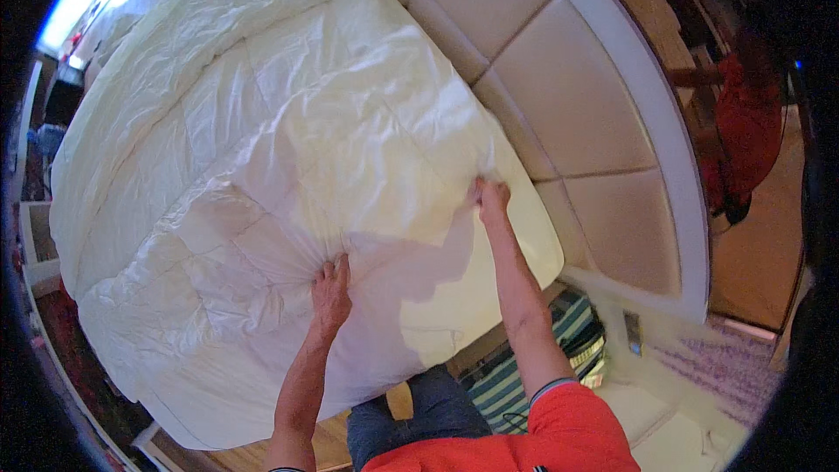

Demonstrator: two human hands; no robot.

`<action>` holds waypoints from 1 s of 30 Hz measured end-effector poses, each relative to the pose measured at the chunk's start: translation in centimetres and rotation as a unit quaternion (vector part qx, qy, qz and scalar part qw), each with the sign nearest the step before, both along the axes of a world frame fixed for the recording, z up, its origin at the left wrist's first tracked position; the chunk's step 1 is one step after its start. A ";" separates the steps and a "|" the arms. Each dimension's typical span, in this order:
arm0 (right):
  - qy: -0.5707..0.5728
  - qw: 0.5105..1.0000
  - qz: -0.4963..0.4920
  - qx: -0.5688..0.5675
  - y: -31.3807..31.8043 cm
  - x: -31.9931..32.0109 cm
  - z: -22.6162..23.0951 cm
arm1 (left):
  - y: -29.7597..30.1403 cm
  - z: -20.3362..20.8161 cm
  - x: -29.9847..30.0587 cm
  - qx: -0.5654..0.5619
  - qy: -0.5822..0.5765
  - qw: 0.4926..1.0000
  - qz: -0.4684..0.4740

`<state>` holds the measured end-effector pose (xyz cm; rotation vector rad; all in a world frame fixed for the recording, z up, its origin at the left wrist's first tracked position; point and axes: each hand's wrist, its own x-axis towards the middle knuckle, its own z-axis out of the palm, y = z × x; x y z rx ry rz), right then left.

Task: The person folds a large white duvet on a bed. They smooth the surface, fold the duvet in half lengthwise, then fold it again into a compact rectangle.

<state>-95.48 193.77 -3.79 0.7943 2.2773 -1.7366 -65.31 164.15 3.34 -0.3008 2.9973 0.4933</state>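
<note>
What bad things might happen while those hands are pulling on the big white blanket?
The left hand pinches a bunched fold of the white quilt, so a hard tug might strain its stitching. The right hand grips the quilt's edge close to the padded headboard; knuckles could bump it. The quilt already hangs over the near side of the bed, so more pulling may slide it toward the floor.
</note>
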 end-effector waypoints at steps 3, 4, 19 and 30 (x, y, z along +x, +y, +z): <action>0.167 0.884 0.008 0.436 0.8 0.4 -3.3 | -2.8 -0.4 -1.7 0.159 -0.062 0.985 0.010; 0.230 0.865 0.041 0.444 0.3 -0.3 -2.1 | -3.8 -0.5 -1.8 0.187 -0.031 0.979 0.069; 0.242 0.817 0.352 0.387 -23.2 -3.5 6.4 | -19.4 -1.4 -12.9 0.299 0.206 0.837 0.409; 0.385 0.825 0.272 0.312 -25.9 -7.6 6.5 | -26.7 -1.3 -21.0 0.091 0.228 0.911 0.332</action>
